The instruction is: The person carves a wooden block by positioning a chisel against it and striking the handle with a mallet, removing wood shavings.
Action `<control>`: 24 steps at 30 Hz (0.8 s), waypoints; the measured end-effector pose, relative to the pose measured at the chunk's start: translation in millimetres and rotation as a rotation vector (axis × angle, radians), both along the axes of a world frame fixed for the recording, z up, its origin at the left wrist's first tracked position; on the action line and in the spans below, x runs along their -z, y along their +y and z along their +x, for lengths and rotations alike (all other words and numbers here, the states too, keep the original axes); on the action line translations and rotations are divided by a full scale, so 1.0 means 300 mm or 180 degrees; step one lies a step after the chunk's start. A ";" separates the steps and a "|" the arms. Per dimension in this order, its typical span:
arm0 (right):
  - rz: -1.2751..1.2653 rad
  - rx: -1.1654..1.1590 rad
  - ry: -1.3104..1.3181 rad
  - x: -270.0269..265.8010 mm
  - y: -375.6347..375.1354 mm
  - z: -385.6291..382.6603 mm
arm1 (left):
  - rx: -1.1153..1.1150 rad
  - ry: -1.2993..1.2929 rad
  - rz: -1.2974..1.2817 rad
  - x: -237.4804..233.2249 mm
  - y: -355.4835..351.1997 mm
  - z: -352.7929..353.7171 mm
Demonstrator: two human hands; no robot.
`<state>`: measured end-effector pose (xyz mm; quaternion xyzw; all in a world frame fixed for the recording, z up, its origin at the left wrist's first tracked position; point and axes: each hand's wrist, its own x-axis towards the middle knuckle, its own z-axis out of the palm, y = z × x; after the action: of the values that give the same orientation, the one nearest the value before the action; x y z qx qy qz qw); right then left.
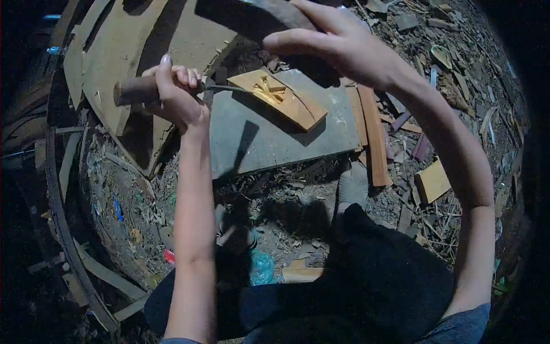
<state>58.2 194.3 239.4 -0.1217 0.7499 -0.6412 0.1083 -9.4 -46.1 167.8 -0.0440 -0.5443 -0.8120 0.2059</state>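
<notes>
My left hand (175,92) is closed around the wooden handle of a chisel (130,92). The thin metal blade reaches right to a yellowish wooden board (301,109), where loose chips (269,90) lie around a cut area. That board rests at a slant on a flat grey slab (338,129). Above and to the right, my right hand (344,46) grips a dark, heavy wooden block (252,17), raised over the slab. The block's upper part runs out of view, and some fingers of this hand are hidden.
Large wooden slabs (109,69) lean at the upper left. Reddish wood strips (375,137) lie right of the slab, near a yellowish offcut (433,180). Wood scraps cover the ground. My foot (353,183) is beside the slab; a teal plastic bag (262,268) lies between my legs.
</notes>
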 end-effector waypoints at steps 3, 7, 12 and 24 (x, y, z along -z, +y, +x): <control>-0.0211 -0.0406 -0.0201 0.111 0.044 -0.058 | 0.0149 0.0164 -0.0249 0.025 0.013 -0.008; -0.0103 -0.0057 -0.0319 0.122 0.026 -0.049 | 0.0204 0.0239 -0.0351 0.043 0.066 0.005; 0.0121 0.0331 0.0914 0.271 0.018 -0.073 | 0.0213 0.0237 -0.0281 0.068 0.108 -0.006; -0.1225 -0.0718 0.0646 -0.049 0.014 -0.003 | 0.0611 0.0316 -0.0629 0.125 0.117 -0.018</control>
<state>57.3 198.5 254.1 -0.2868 0.6026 -0.7406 0.0781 -14.9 -11.0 130.2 -0.1560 -0.6040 -0.7673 0.1486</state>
